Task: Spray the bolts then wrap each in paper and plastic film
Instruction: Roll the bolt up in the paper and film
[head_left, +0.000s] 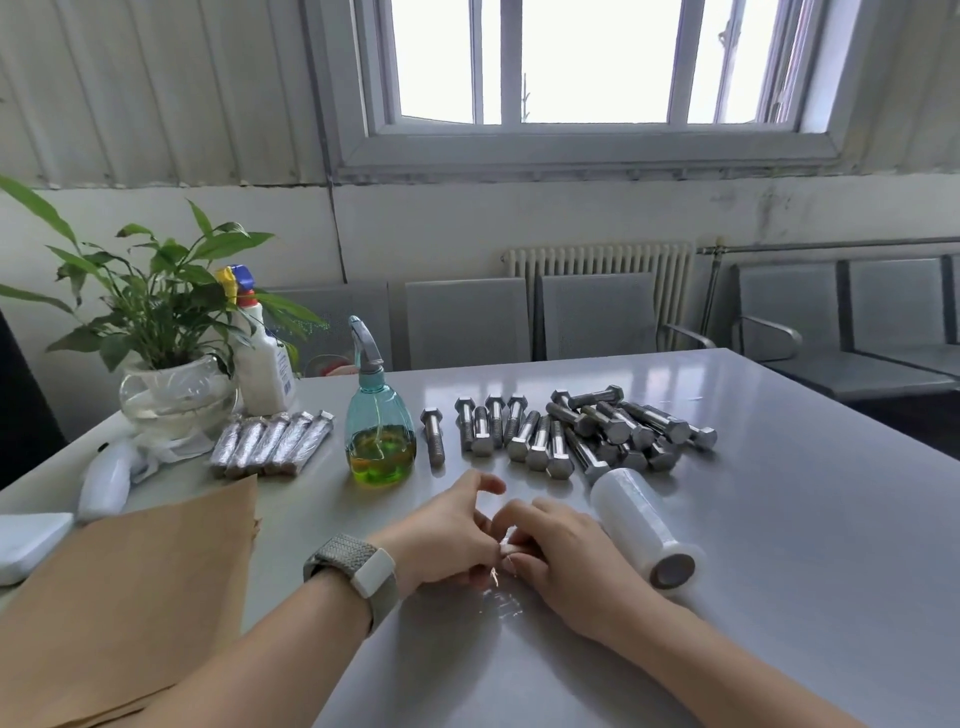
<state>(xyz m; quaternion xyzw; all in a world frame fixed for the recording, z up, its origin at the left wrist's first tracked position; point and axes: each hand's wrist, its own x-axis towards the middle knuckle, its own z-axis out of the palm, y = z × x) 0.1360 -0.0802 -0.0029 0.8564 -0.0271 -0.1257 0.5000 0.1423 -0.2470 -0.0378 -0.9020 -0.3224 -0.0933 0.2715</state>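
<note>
Both forearms reach in from the lower edge and meet at the middle. The left hand (447, 535) lies palm down, forefinger lifted and bent, the other fingers curled in a pinch. The right hand (558, 553) lies knuckles up, fingers curled toward the left, fingertips touching it. What their grip holds is mostly hidden.

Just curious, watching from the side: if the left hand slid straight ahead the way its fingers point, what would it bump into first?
Probably the right hand, already touching the left hand over the small wrapped piece. Past that lies the film roll, though depth is uncertain.
</note>
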